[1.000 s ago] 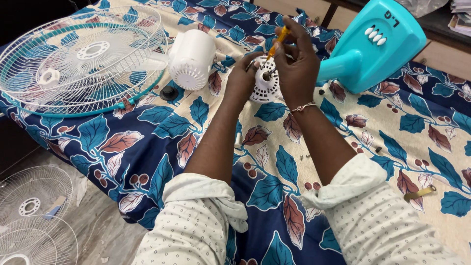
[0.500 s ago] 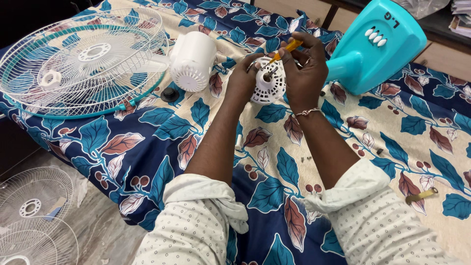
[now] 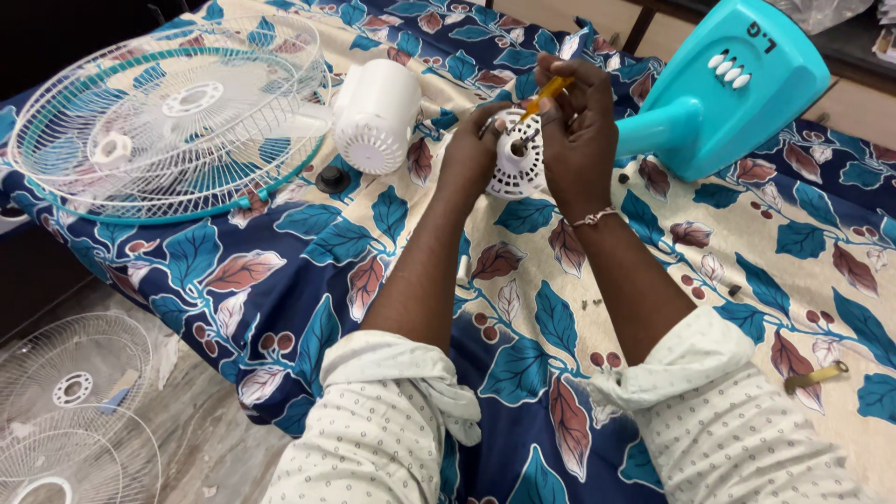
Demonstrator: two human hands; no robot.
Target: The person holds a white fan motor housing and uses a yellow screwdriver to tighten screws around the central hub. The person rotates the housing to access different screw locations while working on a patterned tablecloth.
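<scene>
**Both hands on the white fan part, tool tip at its centre**

I am watching from the head camera, looking down on a bed covered by a blue floral sheet (image 3: 280,271). The left hand (image 3: 471,154) is cupping a small white vented fan part (image 3: 516,168) from its left side, fingers curled shut around its rim, holding it tilted just above the sheet. The right hand (image 3: 579,131) is sitting on the part's right side and slightly above it — thumb and forefinger are pinching the orange handle of a screwdriver (image 3: 544,93), and its tip is pointing down into the part's middle. So the part is lying between the two hands, touched by both, with the tool coming in from the upper right.

Counting what I am seeing around them:
- one white motor housing (image 3: 376,114), lying on its side just left of the hands
- one black knob (image 3: 331,179) on the sheet below that housing
- one wire fan guard with a teal rim (image 3: 168,117) on the sheet, far left
- two more wire guards (image 3: 65,401) lying on the floor, lower left
- one teal fan base (image 3: 723,93), just right of the right hand
- a few small dark screws (image 3: 591,303) scattered by the right forearm — too small for me to count surely
- one small yellowish piece (image 3: 814,377) near the right edge; I cannot tell what it is.
</scene>
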